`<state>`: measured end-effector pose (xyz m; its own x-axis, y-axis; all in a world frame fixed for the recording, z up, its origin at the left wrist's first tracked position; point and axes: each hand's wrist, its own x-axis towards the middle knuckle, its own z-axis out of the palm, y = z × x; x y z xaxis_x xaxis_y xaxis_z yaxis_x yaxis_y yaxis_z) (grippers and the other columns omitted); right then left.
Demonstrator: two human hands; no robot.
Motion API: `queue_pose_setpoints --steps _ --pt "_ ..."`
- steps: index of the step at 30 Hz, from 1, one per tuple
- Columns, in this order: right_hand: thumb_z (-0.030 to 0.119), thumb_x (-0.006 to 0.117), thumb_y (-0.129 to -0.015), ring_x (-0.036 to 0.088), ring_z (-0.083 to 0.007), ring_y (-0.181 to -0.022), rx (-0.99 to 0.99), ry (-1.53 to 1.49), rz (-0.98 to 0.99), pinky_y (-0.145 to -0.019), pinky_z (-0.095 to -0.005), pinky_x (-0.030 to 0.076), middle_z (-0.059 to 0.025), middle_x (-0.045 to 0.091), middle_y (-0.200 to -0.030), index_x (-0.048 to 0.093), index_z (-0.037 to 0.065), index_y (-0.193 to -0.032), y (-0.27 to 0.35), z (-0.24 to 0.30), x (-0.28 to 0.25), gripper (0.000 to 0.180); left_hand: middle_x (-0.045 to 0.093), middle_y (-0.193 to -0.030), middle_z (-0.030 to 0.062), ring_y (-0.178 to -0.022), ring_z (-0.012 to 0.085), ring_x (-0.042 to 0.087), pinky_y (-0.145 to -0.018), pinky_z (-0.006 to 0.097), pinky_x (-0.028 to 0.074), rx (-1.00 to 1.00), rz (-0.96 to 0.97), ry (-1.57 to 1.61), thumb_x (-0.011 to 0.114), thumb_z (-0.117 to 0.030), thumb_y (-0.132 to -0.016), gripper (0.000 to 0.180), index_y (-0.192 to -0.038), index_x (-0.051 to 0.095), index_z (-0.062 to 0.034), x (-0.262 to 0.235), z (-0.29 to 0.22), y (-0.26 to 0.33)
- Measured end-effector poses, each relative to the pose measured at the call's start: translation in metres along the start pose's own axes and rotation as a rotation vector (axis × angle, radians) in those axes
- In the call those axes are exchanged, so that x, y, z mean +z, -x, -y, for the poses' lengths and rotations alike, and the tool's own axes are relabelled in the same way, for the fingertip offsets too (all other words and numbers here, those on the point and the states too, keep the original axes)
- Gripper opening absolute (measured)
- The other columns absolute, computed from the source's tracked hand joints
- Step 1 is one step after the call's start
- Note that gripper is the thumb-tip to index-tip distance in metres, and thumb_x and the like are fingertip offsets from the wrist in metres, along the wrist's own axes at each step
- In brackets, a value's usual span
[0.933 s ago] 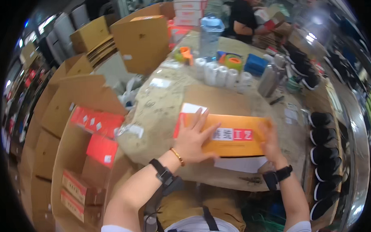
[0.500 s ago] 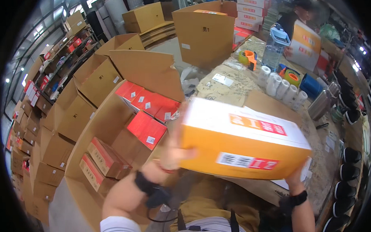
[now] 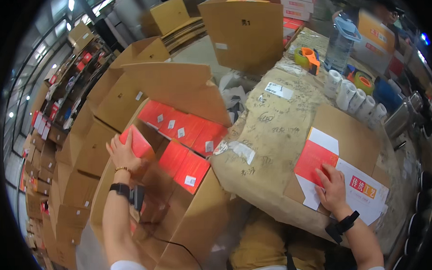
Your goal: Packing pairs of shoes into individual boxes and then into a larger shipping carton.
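My left hand [image 3: 124, 155] reaches into a large open cardboard carton [image 3: 193, 221] and grips a red box [image 3: 137, 143] near its left wall. Several other red boxes [image 3: 189, 131] with white labels lie in rows beside it. Over the worktable, my right hand [image 3: 333, 190] lies with fingers outstretched on the red panel of a flat red-and-white box blank [image 3: 317, 162]. Under that blank is a piece of brown cardboard [image 3: 349, 130]. A white printed panel [image 3: 363, 189] extends to the right of my hand.
The paper-covered worktable [image 3: 260, 169] carries a tape dispenser [image 3: 308, 59], a water jug [image 3: 342, 42] and several white rolls [image 3: 355, 100]. More open cartons [image 3: 119, 93] line the left side. Across the table, a person [image 3: 390, 10] is near an orange-and-white box [image 3: 374, 36].
The orange-and-white box held by both hands is gone from between them. My left hand has moved into the carton, gripping a red box; my right has come onto the flat blank, now uncovered.
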<state>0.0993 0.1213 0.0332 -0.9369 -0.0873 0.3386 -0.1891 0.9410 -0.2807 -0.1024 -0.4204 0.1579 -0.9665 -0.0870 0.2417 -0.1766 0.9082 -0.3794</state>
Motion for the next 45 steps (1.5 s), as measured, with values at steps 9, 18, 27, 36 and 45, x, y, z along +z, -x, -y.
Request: queue_pose_setpoints --steps 9,18,27,36,45 --pt "0.029 0.069 -0.074 0.049 -0.0310 -0.113 -0.026 -0.062 0.043 -0.094 -0.0435 0.039 -0.0142 0.050 -0.123 0.056 0.009 -0.120 -0.012 -0.001 0.004 0.051 0.021 -0.151 0.0167 -0.140 0.0331 0.015 -0.114 0.043 0.017 0.020 0.167 0.824 0.078 -0.025 -0.070 0.087 -0.144 0.033 -0.0120 0.281 0.015 -0.047" --pt "0.031 0.062 -0.084 0.048 -0.0302 -0.115 0.010 -0.045 -0.061 -0.097 -0.0436 0.036 -0.0155 0.050 -0.125 0.052 0.008 -0.124 0.004 -0.012 0.005 0.048 0.022 -0.151 0.0208 -0.141 0.0304 0.020 -0.112 0.046 0.018 0.289 0.046 1.134 0.066 -0.019 -0.083 0.069 -0.142 0.033 -0.0052 0.178 -0.111 -0.023" --pt "0.022 0.060 -0.085 0.052 -0.0336 -0.105 0.252 -0.301 -0.558 -0.088 -0.0418 0.042 -0.0152 0.056 -0.114 0.054 0.007 -0.119 0.061 -0.009 -0.004 0.038 0.055 -0.118 0.0175 -0.110 0.0311 0.053 -0.099 0.041 0.039 1.018 0.018 1.604 0.054 0.004 -0.069 0.045 -0.113 0.058 -0.0003 -0.078 -0.299 0.214" --pt "0.029 0.058 -0.085 0.061 -0.0339 -0.091 0.777 -0.564 0.090 -0.077 -0.0419 0.049 -0.0137 0.064 -0.095 0.064 0.008 -0.102 0.367 0.057 -0.056 0.027 0.060 -0.106 0.0178 -0.098 0.0318 0.059 -0.085 0.035 0.048 1.810 0.845 1.057 0.076 -0.008 -0.069 0.052 -0.117 0.058 -0.0018 -0.107 -0.324 0.336" --pt "0.026 0.056 -0.085 0.066 -0.0307 -0.082 1.569 -0.788 0.243 -0.072 -0.0426 0.052 -0.0128 0.067 -0.085 0.064 0.009 -0.101 0.535 0.180 -0.027 0.025 0.059 -0.111 0.0182 -0.100 0.0327 0.058 -0.087 0.036 0.047 1.917 0.853 0.875 0.074 -0.004 -0.069 0.055 -0.120 0.055 0.0005 -0.133 -0.345 0.381"
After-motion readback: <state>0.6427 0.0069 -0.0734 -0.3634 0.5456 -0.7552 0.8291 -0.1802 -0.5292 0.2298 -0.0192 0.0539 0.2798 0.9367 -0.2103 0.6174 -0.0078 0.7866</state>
